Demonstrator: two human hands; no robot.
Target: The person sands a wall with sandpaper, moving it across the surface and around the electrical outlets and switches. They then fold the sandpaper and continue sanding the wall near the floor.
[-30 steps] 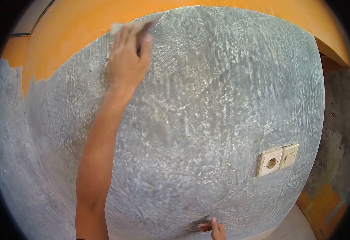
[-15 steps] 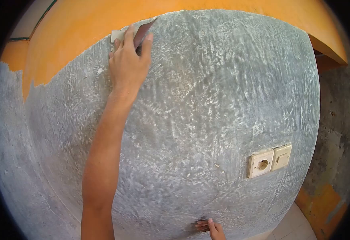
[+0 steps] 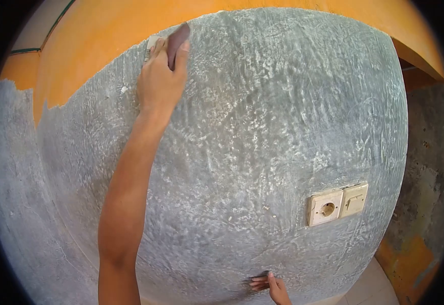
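My left hand (image 3: 162, 81) is raised high on the grey wall (image 3: 262, 132), just under the orange paint edge. It presses a folded sheet of sandpaper (image 3: 179, 39) to the surface. The sheet's reddish-brown face curls up between thumb and fingers, and its pale printed backing shows beyond the fingertips. Low down, my right hand (image 3: 272, 287) rests at the wall with fingers stretched to the left and the thumb apart. Nothing shows in it. The wall around both hands is rough, with whitish streaks and patches.
A power socket (image 3: 325, 207) and a light switch (image 3: 354, 200) stick out from the wall at the right. Orange paint (image 3: 100, 38) borders the grey area above. Pale floor tiles (image 3: 367, 290) show at the lower right, beside the wall's edge.
The sandpaper's raised flap has bent more upright between my left thumb and fingers. The view has shifted slightly. My right hand stays low at the wall.
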